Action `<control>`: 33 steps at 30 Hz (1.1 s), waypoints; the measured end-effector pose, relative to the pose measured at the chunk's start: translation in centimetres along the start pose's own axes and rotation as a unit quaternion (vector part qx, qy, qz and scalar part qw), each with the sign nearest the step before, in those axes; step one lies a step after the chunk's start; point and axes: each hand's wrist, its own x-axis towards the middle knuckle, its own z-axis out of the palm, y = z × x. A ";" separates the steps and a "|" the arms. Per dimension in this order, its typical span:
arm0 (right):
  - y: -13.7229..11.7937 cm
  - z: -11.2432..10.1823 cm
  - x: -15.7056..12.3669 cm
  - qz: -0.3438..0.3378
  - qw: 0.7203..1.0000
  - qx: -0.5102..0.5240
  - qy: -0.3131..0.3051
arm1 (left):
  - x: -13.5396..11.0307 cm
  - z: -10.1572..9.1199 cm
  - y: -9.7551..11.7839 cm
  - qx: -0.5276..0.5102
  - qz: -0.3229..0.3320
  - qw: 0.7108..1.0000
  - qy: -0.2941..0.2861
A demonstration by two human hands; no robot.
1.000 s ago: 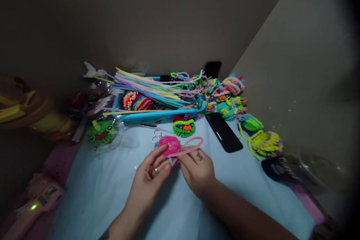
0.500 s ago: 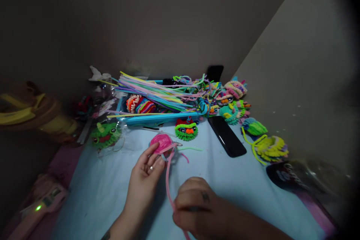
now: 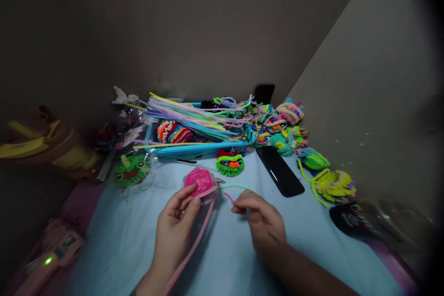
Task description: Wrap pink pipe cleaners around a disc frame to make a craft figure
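Note:
My left hand [image 3: 178,217] pinches a round, coiled pink pipe cleaner piece [image 3: 199,181] between thumb and fingers, with a ring on one finger. From its right side a long pale pink pipe cleaner [image 3: 199,236] hangs down past my left wrist. A short bright pink pipe cleaner end [image 3: 228,197] and a thin mint green one [image 3: 236,186] also stick out to the right. My right hand [image 3: 260,217] is closed, its fingertips at the tip of the short pink end. A small metal tip [image 3: 220,181] shows beside the coil; the rest of it is hidden.
Behind stands a blue tray [image 3: 194,150] piled with pastel pipe cleaners [image 3: 190,113]. A green-and-red pipe cleaner figure [image 3: 230,163] and a black phone [image 3: 280,171] lie before it. Several fuzzy figures, a yellow one [image 3: 335,186] and a bottle [image 3: 360,222] are right; a bagged green figure [image 3: 131,171] is left.
My right hand has let go of the long pale pink strand and moved up to the short pink end. The strand now hangs toward my left wrist. My left hand keeps its hold.

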 end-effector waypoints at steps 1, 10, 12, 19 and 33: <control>0.4 0.4 0.2 0.000 0.999 -0.035 0.015 | -0.1 0.1 0.1 0.012 0.005 1.000 0.001; 0.0 2.2 1.5 0.030 0.994 -0.103 0.035 | -1.1 0.5 0.7 0.044 0.032 0.998 -0.005; -0.1 2.2 1.5 0.024 0.993 -0.109 0.032 | -1.1 0.5 0.6 0.054 0.040 0.998 -0.004; 0.0 2.3 1.3 0.025 0.991 -0.120 0.047 | -1.1 0.6 0.5 0.065 0.037 0.997 -0.001; -0.1 1.8 1.7 -0.052 0.990 -0.126 0.026 | 0.0 -0.2 -0.2 -0.069 -0.051 0.994 -0.065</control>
